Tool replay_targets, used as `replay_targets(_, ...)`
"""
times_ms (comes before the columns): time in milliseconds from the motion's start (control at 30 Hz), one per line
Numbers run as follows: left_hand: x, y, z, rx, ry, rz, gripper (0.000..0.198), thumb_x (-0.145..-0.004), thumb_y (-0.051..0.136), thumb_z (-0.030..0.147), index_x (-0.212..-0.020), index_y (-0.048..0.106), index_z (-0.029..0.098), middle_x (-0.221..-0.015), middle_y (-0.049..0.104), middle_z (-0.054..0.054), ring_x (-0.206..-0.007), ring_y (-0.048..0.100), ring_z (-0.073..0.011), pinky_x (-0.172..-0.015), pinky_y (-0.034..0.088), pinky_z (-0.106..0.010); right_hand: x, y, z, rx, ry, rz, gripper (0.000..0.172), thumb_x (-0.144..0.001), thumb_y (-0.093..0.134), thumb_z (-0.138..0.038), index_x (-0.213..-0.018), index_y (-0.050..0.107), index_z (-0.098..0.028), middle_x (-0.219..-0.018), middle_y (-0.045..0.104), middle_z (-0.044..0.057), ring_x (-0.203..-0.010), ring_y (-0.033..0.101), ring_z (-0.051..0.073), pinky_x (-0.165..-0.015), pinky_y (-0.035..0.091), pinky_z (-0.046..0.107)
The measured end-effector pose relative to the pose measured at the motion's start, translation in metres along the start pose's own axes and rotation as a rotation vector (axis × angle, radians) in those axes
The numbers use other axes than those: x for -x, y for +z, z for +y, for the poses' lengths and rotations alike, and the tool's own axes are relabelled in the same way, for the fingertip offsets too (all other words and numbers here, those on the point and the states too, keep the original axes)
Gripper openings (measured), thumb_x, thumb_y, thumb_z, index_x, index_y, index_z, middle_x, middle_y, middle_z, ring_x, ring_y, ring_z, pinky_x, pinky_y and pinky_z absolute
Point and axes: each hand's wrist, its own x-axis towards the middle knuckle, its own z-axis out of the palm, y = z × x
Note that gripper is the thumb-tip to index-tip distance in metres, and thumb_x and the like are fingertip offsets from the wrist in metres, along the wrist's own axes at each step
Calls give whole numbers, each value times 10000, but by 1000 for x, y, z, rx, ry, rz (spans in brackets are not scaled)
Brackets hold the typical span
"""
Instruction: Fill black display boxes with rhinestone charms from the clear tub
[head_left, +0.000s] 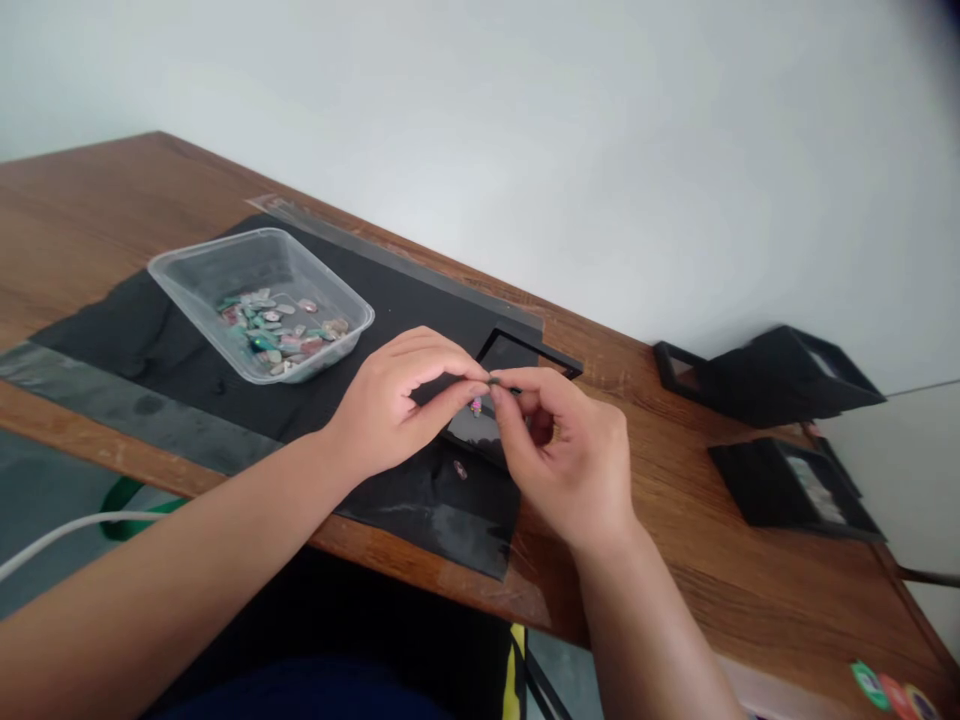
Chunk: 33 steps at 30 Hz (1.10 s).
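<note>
Head view: left hand [405, 398], right hand [574, 440] both clamped on tiny dark-green piece [492, 380] above black rectangular frame [561, 361], likely for steadiness.

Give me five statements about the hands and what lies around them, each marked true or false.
1. The bare left hand and right hand meet at a tiny dark piece. True.
2. The clear rectangular plastic box stands right of both hands. False: it stands to their left.
3. It holds multicoloured stone-like pieces. True.
4. It rests on white cloth. False: a black sheet lies beneath.
5. A small pinkish oval piece lies on that sheet. True.
</note>
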Motion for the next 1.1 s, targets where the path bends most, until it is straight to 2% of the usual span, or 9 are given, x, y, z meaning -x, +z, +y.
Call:
replay_targets(133,-1,-1,1,-19,-43,-4,64,-946,621,165,-904,660,194,-872,727,-27,-828,642,-152,-797,514,-304,1,0,1,-55,15,-39,184,-933,637,-287,-1088,729,-253,-604,634,-58,-462,512,85,-498,394,218)
replay_targets(300,0,-1,2,-4,12,-41,57,-933,615,161,-913,657,195,-869,723,-34,-836,638,-164,-799,514,-318,0,-2,3,-118,-8,-12,191,-913,695,-305,-1089,750,-253,-570,602,-76,-422,437,65,-488,407,214)
replay_targets(533,1,-1,2,17,-40,-84,76,-956,578,185,-905,633,196,-856,704,-26,-796,616,-149,-741,494,-290,-2,0,9,-261,-34,-19,163,-921,697,-275,-1063,778,-274,-601,641,-58,-453,447,77,-464,404,222)
replay_targets(600,1,-1,2,17,-34,-77,78,-959,571,175,-903,623,190,-854,700,-27,-795,609,-147,-731,485,-281,-2,2,10,-291,-36,-9,145,-916,704,-253,-1038,779,-274,-652,688,-50,-466,483,74,-465,421,217)
replay_targets(767,1,-1,2,19,-29,-67,70,-960,586,178,-919,641,190,-838,708,-25,-775,610,-144,-725,484,-276,-3,3,10,-301,-50,22,116,-913,704,-241,-1000,781,-249,-791,779,-4,-593,674,117,-560,556,242)
replay_targets(933,2,0,1,25,-18,-49,92,-961,606,194,-902,676,195,-832,727,-34,-791,644,-150,-750,511,-285,-3,6,11,-233,-113,103,113,-909,681,-225,-970,774,-244,-840,796,14,-620,697,134,-589,584,264)
replay_targets(1033,1,0,0,14,-34,-32,101,-954,625,227,-919,717,202,-847,745,-41,-798,659,-159,-763,525,-297,-5,9,15,-232,-17,112,116,-912,667,-252,-975,762,-230,-870,786,30,-625,688,136,-591,576,262)
replay_targets(1100,0,0,0,-2,-68,-27,107,-940,641,239,-917,741,206,-867,751,-46,-809,665,-166,-761,524,-299,-7,9,19,-241,79,54,131,-924,640,-266,-982,745,-214,-849,767,29,-610,668,129,-573,545,246)
